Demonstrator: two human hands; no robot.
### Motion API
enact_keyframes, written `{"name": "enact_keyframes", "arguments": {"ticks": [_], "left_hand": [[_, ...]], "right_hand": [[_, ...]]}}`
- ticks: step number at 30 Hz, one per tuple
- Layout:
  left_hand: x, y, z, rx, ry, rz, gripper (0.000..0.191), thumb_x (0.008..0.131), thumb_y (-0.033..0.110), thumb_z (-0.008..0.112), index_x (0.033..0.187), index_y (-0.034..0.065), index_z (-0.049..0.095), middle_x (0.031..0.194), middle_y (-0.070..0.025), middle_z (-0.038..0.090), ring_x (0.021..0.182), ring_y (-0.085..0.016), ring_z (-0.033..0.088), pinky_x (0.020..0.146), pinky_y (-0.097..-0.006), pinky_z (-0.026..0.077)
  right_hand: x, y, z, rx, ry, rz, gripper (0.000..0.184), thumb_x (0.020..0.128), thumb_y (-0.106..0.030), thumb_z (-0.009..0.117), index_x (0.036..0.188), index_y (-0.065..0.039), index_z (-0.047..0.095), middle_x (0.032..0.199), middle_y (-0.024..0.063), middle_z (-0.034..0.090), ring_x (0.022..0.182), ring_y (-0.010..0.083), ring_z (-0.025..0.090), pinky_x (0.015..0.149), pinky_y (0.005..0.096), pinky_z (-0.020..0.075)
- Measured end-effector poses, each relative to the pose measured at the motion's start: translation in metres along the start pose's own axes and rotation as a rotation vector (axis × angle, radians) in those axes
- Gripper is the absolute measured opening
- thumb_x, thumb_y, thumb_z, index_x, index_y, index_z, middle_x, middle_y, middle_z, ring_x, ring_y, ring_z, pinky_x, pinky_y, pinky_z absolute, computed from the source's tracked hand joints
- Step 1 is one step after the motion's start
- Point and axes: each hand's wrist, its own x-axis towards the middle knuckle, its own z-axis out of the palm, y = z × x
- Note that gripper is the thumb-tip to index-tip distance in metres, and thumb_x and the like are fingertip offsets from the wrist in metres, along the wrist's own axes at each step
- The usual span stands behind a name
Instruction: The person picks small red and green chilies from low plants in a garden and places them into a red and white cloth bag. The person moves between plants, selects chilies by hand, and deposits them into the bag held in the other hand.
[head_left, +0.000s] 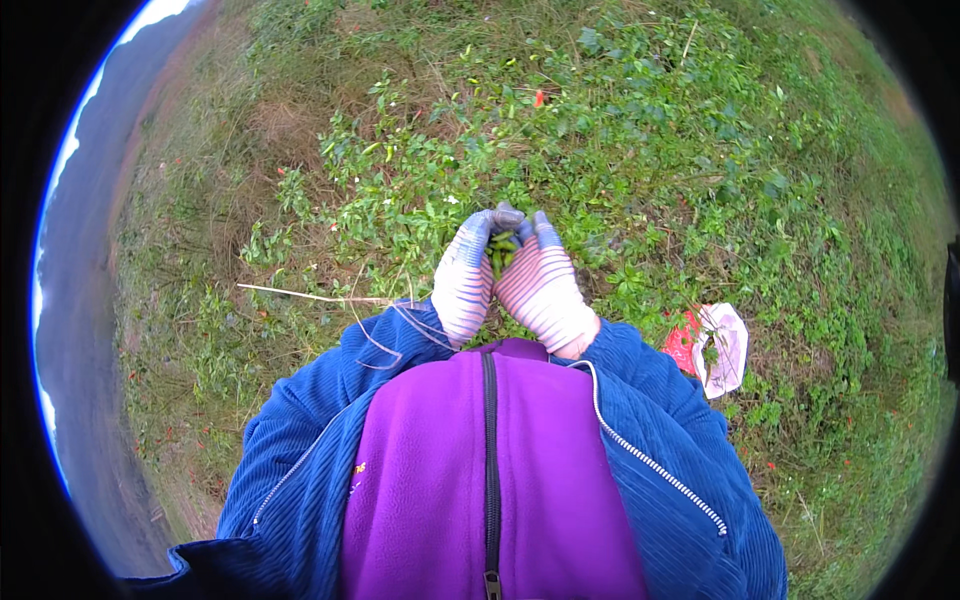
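Note:
Both my hands wear white gloves with thin stripes and grey-blue coated fingers, and they are cupped together in front of my chest. Several small green chili peppers lie between them. My left hand curves round the peppers from the left side of the picture; my right hand closes the other side. Which arm is which is read from the sides of the picture. The fingertips nearly meet above the peppers and partly hide them. Just beyond the hands grows a leafy chili plant with green peppers, small white flowers and a red pepper.
A red and white bag, its mouth open, sits among the plants to the right. A dry pale stalk reaches to the sleeve at left. Low green plants and dry grass cover the slope around me.

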Motion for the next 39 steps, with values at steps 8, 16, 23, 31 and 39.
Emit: {"name": "enact_keyframes", "arguments": {"ticks": [8, 16, 23, 31, 39], "left_hand": [[-0.006, 0.006, 0.005, 0.114, -0.002, 0.105, 0.042, 0.101, 0.034, 0.047, 0.123, -0.0002, 0.055, 0.115, -0.0093, 0.061, 0.103, -0.017, 0.056, 0.099, -0.0326, 0.04], [-0.003, 0.052, 0.001, 1.238, -0.637, 0.546, 0.036, 0.073, -0.001, 0.068, 0.106, 0.0093, 0.061, 0.106, -0.0101, 0.06, 0.1, -0.029, 0.058, 0.087, -0.0407, 0.047], [-0.004, 0.05, -0.007, 1.308, -0.683, 0.536, 0.021, 0.074, 0.005, 0.072, 0.093, 0.008, 0.064, 0.103, -0.0098, 0.057, 0.094, -0.029, 0.058, 0.083, -0.0376, 0.048], [-0.019, 0.035, -0.028, 0.277, 0.006, -0.261, 0.017, 0.095, 0.017, 0.059, 0.109, 0.0081, 0.059, 0.093, -0.0077, 0.067, 0.07, -0.016, 0.063, 0.068, -0.0322, 0.054], [-0.021, 0.006, -0.048, 0.297, -0.041, -0.28, 0.017, 0.089, 0.01, 0.066, 0.105, 0.0059, 0.063, 0.092, -0.0004, 0.062, 0.082, -0.012, 0.057, 0.079, -0.029, 0.048]], "right_hand": [[-0.006, -0.002, -0.006, 0.027, 0.037, 0.091, 0.038, 0.101, -0.04, 0.037, 0.122, -0.012, 0.052, 0.124, 0.0071, 0.058, 0.113, 0.024, 0.054, 0.099, 0.0421, 0.0412], [-0.014, -0.007, -0.011, 0.077, 0.006, 0.13, 0.037, 0.103, -0.028, 0.033, 0.128, -0.006, 0.051, 0.122, 0.0119, 0.059, 0.111, 0.0234, 0.057, 0.094, 0.0383, 0.0499], [-0.014, -0.007, -0.017, 0.164, -0.074, 0.218, 0.035, 0.103, -0.022, 0.035, 0.126, -0.001, 0.05, 0.121, 0.0153, 0.059, 0.104, 0.027, 0.06, 0.091, 0.0371, 0.052], [-0.02, -0.007, -0.02, 0.127, -0.012, 0.401, 0.03, 0.1, -0.029, 0.051, 0.115, -0.004, 0.056, 0.113, 0.0153, 0.061, 0.103, 0.0314, 0.061, 0.088, 0.0458, 0.0536], [-0.03, -0.008, -0.027, -0.262, 0.033, 0.289, 0.012, 0.096, -0.015, 0.059, 0.104, -0.005, 0.058, 0.085, 0.0027, 0.061, 0.065, 0.008, 0.052, 0.054, 0.0204, 0.0426]]}}
